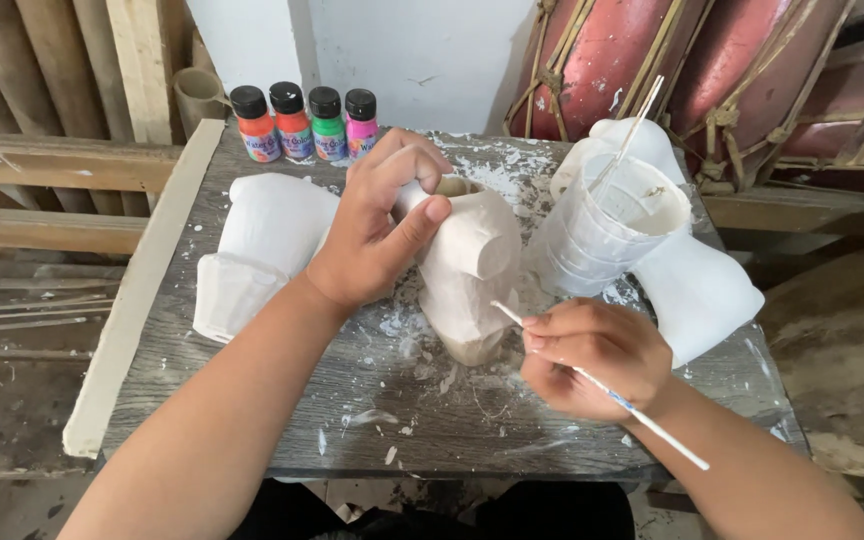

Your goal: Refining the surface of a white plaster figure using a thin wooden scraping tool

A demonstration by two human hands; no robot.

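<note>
1. Grey wood-grain worktop (252,400), splashed with white paint, fronts a pale wall.
2. Head view: left hand (372,240), fingers clamped on the white figure (472,270) standing mid-worktop; right hand (592,355), fingers pinched on a thin brush (652,420), tip at the figure's side.
3. Judged step: coating; next stroke needs a steady figure.
4. Four black-capped paint bottles (304,125), orange, red, green, pink, line the far edge; white-caked cup (607,225) right.

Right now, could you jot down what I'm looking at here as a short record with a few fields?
Left hand: grips the top of a white sculpted figure standing on the table
Right hand: holds a thin white brush, tip at the figure's side
Surface: grey wooden table, spattered white
Behind: four small paint bottles, orange, red, green, pink
Right: white cup with a stick in it
Left: another white figure
</note>
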